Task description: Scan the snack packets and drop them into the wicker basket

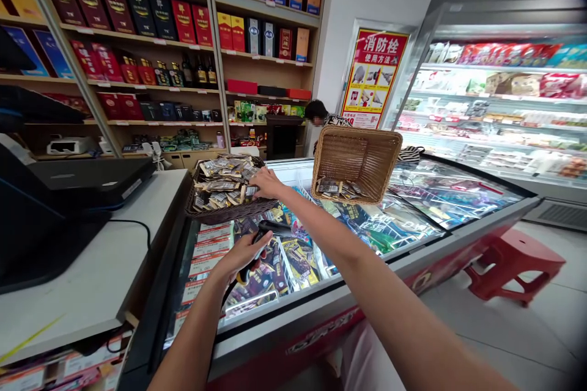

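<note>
Packets [221, 186], small and clear-and-brown, lie heaped in the dark wicker basket [215, 216], landmark for all places below. Right hand [267, 184]: at the basket's right side, over the packets there, fingers bent down onto the heap. Fingertips hidden behind the hand; cannot tell whether a packet is gripped. Left hand [245, 255]: in front of the basket, closed around a black handheld device [274, 228] whose head points right; part of its handle is covered by the hand. Tan basket [385, 165]: to the right of the landmark, well apart, tipped with its mouth towards the camera, a few more packets at the bottom. Person [338, 120]: beyond the tan basket, mostly hidden by it; hands not visible. Freezer [403, 259]: beneath the landmark and extending right; goods under its glass blurred by glare. Black monitor [27, 214]: left of the landmark, cut off by the frame edge.
</note>
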Motion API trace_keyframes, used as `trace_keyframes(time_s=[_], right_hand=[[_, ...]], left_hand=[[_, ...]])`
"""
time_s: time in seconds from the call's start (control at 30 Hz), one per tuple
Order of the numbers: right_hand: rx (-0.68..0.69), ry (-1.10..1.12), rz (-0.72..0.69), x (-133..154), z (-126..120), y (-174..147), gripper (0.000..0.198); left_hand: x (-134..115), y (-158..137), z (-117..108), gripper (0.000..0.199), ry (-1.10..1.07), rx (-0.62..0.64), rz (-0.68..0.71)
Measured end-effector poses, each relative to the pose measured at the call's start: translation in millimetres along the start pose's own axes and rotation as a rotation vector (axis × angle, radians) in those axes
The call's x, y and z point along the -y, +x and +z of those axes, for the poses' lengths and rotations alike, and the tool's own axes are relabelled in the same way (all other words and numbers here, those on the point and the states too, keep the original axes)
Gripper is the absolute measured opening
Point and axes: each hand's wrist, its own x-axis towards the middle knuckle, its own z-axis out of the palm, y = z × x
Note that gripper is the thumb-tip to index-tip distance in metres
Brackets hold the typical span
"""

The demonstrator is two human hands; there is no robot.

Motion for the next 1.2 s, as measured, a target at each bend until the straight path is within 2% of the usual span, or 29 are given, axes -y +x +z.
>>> trace_keyframes(time_s=[0.07, 0.13, 0.2, 0.27, 0.37, 0.43, 0.5, 0.63, 0.77, 0.9, 1.03, 1.2], right_hand=[[-0.161, 0.158, 0.015, -0.8, -5.9, -18.9, 0.02], [-0.343, 0.367, 0.12, -2.7, -9.7, -41.4, 0.014], [-0.508, 0.608, 0.248, -6.4, -10.3, -66.3, 0.016], [-0.613, 0.872, 0.376, -12.6, -7.3, -92.3, 0.023], [-0.705, 1.228, 0.566, -27.1, 2.9, -127.9, 0.038], [-0.768, 1.393, 0.665, -38.9, 11.6, -145.9, 0.041], [-0.81, 1.52, 0.763, -50.0, 19.6, -157.9, 0.036], [-0.814, 1.745, 0.945, -64.6, 28.1, -165.7, 0.018], [-0.76, 1.82, 1.001, -69.3, 30.0, -164.0, 0.009], [-0.802, 1.679, 1.053, -69.1, 34.3, -163.9, 0.013], [-0.781, 1.579, 1.078, -69.0, 36.6, -165.9, 0.02], [-0.759, 1.573, 1.046, -65.9, 31.5, -168.4, 0.017]], left_hand=[[1.3, 2.2, -0.3, 0.067, 0.007, 0.0, -0.001], [1.2, 3.4, 0.0, 0.068, 0.012, 0.005, 0.0], [-0.1, 3.4, 0.8, 0.066, 0.024, 0.009, 0.002], [-1.4, 3.2, 1.6, 0.064, 0.032, 0.007, -0.001], [-3.2, 3.1, 2.6, 0.061, 0.011, -0.005, -0.006], [-5.7, 2.5, 3.3, 0.061, -0.004, -0.008, -0.01], [-10.1, 0.5, 4.1, 0.061, -0.006, -0.012, -0.018], [-20.4, -4.4, 6.5, 0.061, -0.025, -0.024, 0.002], [-23.6, -4.2, 8.5, 0.063, -0.068, -0.042, 0.006], [-22.8, -1.3, 9.6, 0.067, -0.011, -0.062, -0.002], [-21.1, 0.4, 9.3, 0.07, 0.084, -0.007, -0.009], [-17.2, 1.4, 9.1, 0.069, 0.179, 0.052, -0.011]])
